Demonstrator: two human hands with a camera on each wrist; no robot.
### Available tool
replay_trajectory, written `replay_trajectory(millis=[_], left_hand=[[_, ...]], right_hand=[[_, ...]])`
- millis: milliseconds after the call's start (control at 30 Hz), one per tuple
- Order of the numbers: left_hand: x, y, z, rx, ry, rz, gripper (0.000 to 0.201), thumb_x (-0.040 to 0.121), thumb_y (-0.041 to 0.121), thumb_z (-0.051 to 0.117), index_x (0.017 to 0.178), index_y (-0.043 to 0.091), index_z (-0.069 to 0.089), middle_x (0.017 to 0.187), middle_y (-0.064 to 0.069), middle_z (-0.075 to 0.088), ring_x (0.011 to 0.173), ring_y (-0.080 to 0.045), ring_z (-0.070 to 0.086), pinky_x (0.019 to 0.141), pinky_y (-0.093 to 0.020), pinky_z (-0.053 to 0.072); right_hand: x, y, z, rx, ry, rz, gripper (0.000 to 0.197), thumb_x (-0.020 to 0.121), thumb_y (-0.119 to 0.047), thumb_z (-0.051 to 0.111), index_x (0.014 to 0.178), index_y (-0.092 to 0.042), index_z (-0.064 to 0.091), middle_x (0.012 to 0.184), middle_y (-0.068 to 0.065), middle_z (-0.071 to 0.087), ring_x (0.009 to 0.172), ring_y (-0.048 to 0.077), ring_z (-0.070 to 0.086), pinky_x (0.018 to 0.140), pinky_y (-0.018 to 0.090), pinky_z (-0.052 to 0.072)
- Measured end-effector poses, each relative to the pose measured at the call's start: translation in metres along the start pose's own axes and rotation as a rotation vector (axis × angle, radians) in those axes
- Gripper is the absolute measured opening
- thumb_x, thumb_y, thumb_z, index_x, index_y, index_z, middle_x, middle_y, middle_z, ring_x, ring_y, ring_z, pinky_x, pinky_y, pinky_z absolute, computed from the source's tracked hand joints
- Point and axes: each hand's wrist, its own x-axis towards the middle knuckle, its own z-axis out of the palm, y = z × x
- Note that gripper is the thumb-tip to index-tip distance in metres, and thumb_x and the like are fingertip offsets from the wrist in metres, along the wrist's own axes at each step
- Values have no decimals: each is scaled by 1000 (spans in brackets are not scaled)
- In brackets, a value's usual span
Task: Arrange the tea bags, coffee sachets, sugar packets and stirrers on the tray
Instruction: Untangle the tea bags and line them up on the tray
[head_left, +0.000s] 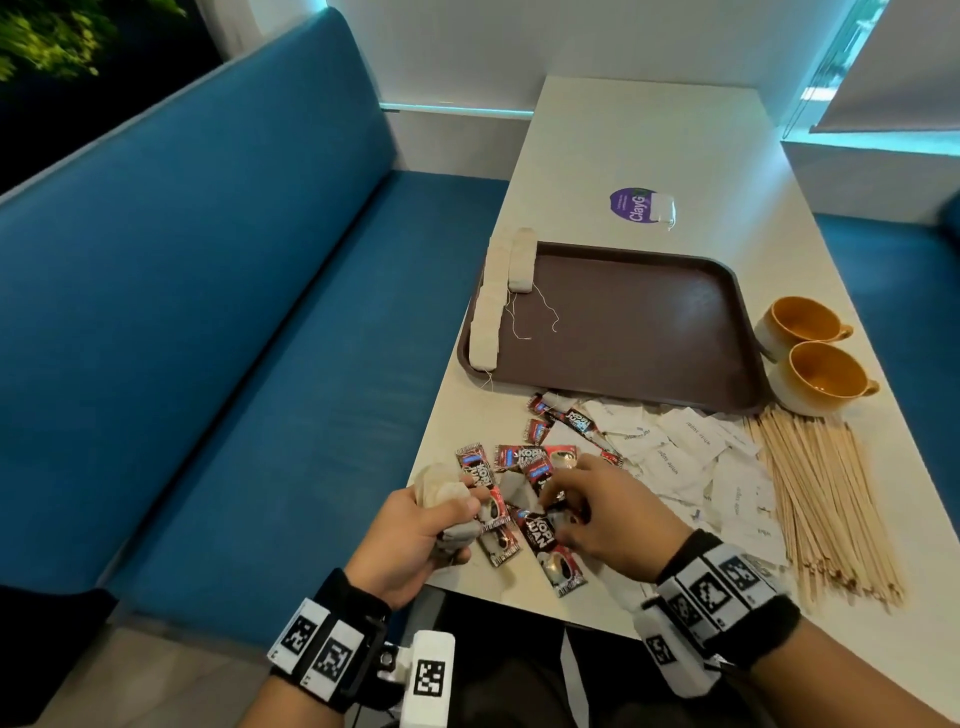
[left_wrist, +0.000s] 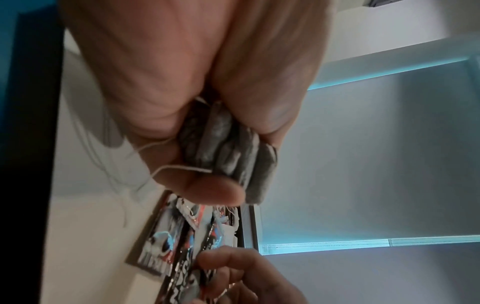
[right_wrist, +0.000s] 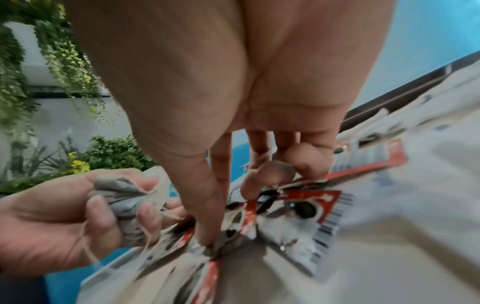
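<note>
At the counter's near edge, the left hand (head_left: 415, 535) clutches gathered tea bags (head_left: 441, 493) while the right hand (head_left: 613, 514) pinches among coffee sachets (head_left: 540, 530); only a row of tea bags (head_left: 493, 301) lines the tray (head_left: 649, 332), sugar packets (head_left: 675, 457) and stirrers (head_left: 826, 504) remaining outside.

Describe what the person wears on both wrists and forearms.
Both forearms are bare, with no sleeves. Each wrist carries a black band set with white blocks that bear black square-pattern markers. A white camera housing with its own marker hangs under the left wrist. The right band has similar marker blocks.
</note>
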Motion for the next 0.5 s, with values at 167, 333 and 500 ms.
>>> replay_trajectory(millis=[167,333,500], left_hand=[[0,4,3,25,-31,6,19,92,6,69,93,20,83,108,-19,50,69,-20,42,55,-28,49],[-3,6,7,33,14,1,19,90,7,71,91,22,83,107,-21,56,74,-22,47,56,-28,51],[-5,6,7,32,16,2,15,91,6,71,92,15,83,105,-22,56,68,-18,48,57,-29,50]], right_hand=[[3,10,-11,-20,83,45,17,90,-30,74,104,-37,69,100,-16,47,90,6,55,80,22,48],[14,-8,-7,2,82,-41,16,86,-26,75,97,-36,70,102,-12,51,91,8,56,82,29,53],[20,-8,-3,-72,85,15,22,90,-16,68,105,-32,70,109,-8,50,99,13,57,87,33,56]])
